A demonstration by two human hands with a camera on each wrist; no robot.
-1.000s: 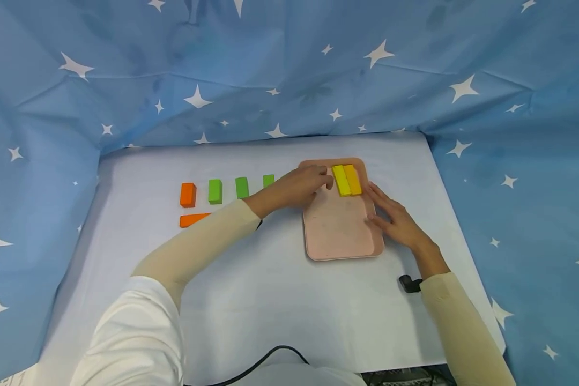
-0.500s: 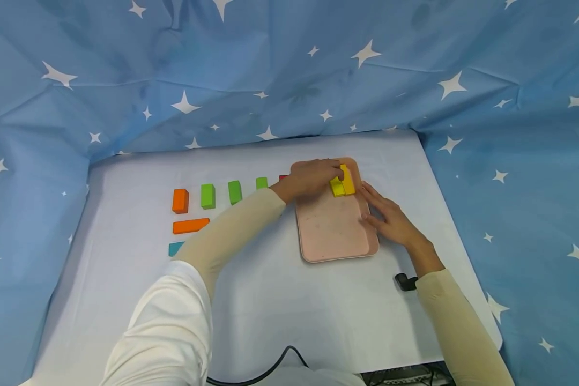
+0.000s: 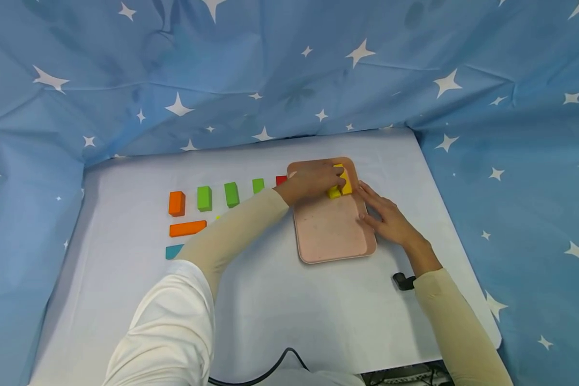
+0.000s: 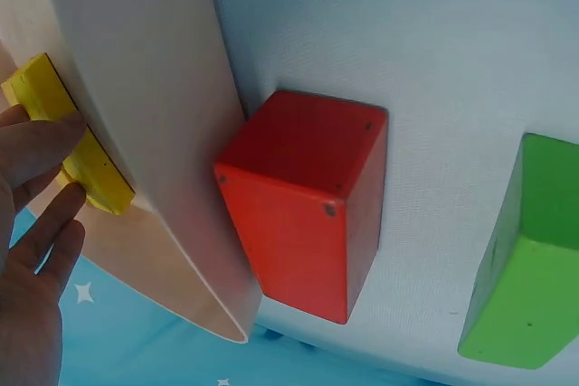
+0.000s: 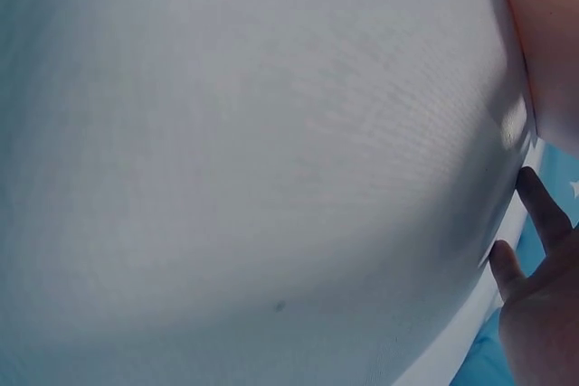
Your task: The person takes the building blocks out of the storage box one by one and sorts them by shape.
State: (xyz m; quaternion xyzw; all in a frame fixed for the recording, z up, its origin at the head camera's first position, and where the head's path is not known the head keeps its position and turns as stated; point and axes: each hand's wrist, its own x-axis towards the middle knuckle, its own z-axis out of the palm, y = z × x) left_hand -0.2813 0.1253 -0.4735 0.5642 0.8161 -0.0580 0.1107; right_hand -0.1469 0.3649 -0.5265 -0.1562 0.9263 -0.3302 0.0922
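Two yellow blocks lie side by side in the far part of a pink tray (image 3: 332,236). My left hand (image 3: 313,181) reaches over the tray's far left side and pinches the left yellow block (image 3: 334,193), which its fingers partly hide. In the left wrist view thumb and fingers are on that yellow block (image 4: 101,174). The other yellow block (image 3: 347,186) lies just right of it. My right hand (image 3: 390,217) rests its straight fingers against the tray's right rim; in the right wrist view only part of the hand (image 5: 543,287) shows.
Left of the tray a red block (image 3: 281,179), several green blocks (image 3: 231,194) and an orange block (image 3: 176,203) stand in a row. A lying orange block (image 3: 187,228) and a blue block (image 3: 173,251) are nearer. My left sleeve (image 3: 236,230) covers part of this area.
My left hand has moved right, from beside the yellow blocks onto the left one, which it now pinches. The head view has shifted slightly. My right hand stays at the tray's rim.
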